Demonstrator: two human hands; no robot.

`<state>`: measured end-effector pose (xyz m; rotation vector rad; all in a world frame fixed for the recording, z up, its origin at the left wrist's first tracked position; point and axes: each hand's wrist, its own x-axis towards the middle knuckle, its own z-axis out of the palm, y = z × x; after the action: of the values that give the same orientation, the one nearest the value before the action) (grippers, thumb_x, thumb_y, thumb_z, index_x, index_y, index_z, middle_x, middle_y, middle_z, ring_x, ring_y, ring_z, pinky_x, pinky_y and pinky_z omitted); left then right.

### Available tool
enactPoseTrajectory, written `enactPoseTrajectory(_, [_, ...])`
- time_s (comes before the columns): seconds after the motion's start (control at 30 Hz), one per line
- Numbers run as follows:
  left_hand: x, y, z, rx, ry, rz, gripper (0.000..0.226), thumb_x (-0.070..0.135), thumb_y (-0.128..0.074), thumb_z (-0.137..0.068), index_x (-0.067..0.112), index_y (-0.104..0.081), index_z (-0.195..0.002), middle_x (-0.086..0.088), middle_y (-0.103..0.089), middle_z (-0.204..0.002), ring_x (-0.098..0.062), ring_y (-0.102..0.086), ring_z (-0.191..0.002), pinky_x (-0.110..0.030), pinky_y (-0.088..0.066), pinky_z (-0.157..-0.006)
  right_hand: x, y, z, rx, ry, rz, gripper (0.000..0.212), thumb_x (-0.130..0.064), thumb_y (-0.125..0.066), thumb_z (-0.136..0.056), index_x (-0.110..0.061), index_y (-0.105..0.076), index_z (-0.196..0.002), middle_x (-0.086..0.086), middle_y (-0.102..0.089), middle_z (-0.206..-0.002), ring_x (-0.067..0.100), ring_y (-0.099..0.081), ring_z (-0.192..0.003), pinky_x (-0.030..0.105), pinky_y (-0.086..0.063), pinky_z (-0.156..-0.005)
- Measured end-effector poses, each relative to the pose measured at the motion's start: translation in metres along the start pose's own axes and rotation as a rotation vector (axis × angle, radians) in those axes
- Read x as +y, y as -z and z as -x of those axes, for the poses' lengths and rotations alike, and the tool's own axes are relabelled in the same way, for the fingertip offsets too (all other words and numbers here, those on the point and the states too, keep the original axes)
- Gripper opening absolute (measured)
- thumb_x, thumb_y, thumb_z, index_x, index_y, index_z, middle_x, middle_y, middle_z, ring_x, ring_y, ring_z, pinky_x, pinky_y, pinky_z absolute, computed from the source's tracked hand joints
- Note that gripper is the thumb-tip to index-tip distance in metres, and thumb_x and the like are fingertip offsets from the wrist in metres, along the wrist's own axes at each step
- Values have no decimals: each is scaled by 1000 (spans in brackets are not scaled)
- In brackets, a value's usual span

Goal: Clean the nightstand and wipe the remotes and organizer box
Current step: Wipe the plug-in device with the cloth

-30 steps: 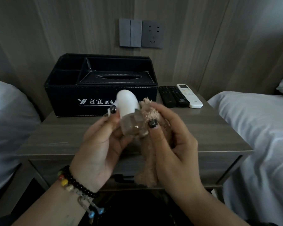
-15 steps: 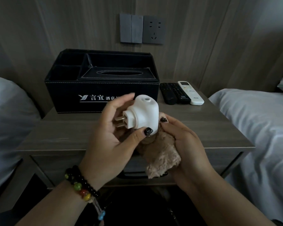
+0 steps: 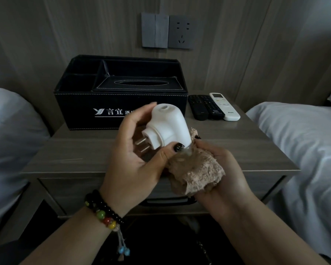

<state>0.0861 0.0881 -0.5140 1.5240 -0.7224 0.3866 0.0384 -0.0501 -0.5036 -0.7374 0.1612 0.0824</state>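
left hand point(image 3: 134, 159) had its fingers curled round a white plug-in gadget point(image 3: 167, 129), prongs pointing left | right hand point(image 3: 220, 169) bunched a tan cloth point(image 3: 197, 175) against its clear base | organizer box point(image 3: 120, 109) sat at the bench point(image 3: 75, 155) back, remotes point(image 3: 212, 108) just right of it

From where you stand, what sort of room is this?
Probably a hotel twin room: a nightstand between two white-sheeted beds, a branded organizer box, and remotes beside it.
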Motion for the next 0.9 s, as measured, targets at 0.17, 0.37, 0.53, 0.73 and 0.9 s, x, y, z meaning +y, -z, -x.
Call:
enactPoseTrajectory(0.17, [-10, 6, -8, 131, -2, -147, 67, 36, -78, -67, 24, -50, -127, 0, -55, -126, -15, -59, -111, -22, -53, -78, 4, 1, 1, 25, 64, 104, 35, -17, -40, -99, -2, -65, -118, 19, -72, -108, 28, -72, -96, 32, -61, -73])
enactPoseTrajectory(0.37, [-9, -3, 1, -9, 184, -81, 75, 43, -74, -72, 35, -44, -140, 10, -55, -132, -7, -57, -118, -31, -53, -92, 10, 4, 1, 229, 259, 263, 25, -6, -48, -98, -8, -70, -108, 22, -73, -103, 39, -68, -104, 53, -53, -94])
enactPoseTrajectory(0.53, [-1, -3, 3, -128, 330, 153, 63, 21, -67, -86, 29, -41, -143, 19, -62, -126, 2, -55, -120, -29, -45, -102, 3, 5, 2, 293, 616, 550, 24, -6, -54, -97, -20, -71, -106, 1, -76, -97, 18, -71, -97, 34, -57, -84])
enactPoseTrajectory(0.73, [-2, 2, 3, -100, 541, 519, 48, 16, -74, -71, 21, -66, -118, -7, -73, -106, -16, -69, -98, -26, -56, -73, 3, 7, 4, 225, 972, 939, 33, -6, -54, -92, -15, -64, -122, -5, -70, -117, 9, -65, -110, 26, -51, -94])
enactPoseTrajectory(0.9, [1, 4, 5, -214, 555, 626, 44, 26, -67, -80, 18, -64, -123, -11, -67, -120, -21, -64, -110, -28, -54, -85, 4, 9, 4, 148, 973, 990, 36, -2, -53, -91, -12, -62, -124, -6, -68, -117, 7, -64, -111, 16, -48, -90])
